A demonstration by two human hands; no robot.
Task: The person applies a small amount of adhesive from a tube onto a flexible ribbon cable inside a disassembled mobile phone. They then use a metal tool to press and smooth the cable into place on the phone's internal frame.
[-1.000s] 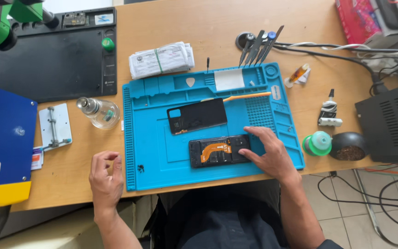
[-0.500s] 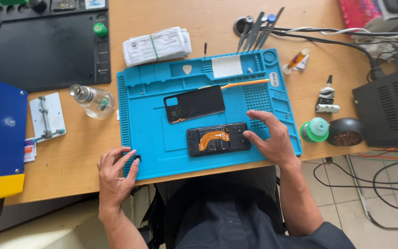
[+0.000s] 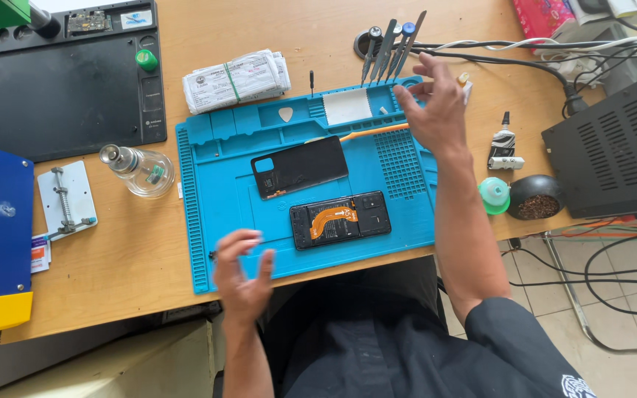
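The opened phone (image 3: 340, 220) lies flat near the front edge of the blue work mat (image 3: 208, 199), back side up, with its orange flex cable (image 3: 333, 217) and dark inner covers exposed. The removed black back cover (image 3: 300, 166) lies just behind it on the same mat, apart from it.

The right hand (image 3: 433, 110) is stretched to the far right corner of the mat, fingers spread and empty, close to the row of metal tools (image 3: 388, 44) standing in a round holder — it touches none of them clearly. The left hand (image 3: 243, 276) hovers over the front left edge of the mat, fingers loosely open, holding nothing.

Handling notes, by judgement:
- The phone is light, stiff and flat. Without its cover, the flex cable and connectors are fragile; do not press or drag on the orange strip.
- Take hold at the two long side edges of the frame, or steady it by pressing on the short ends.
- The back cover is thin and may flex; lift it by an edge.
- The mat surface looks grippy, so the phone should not slide easily.

A glass bottle (image 3: 141, 171) stands left of the mat, well apart from both hands.
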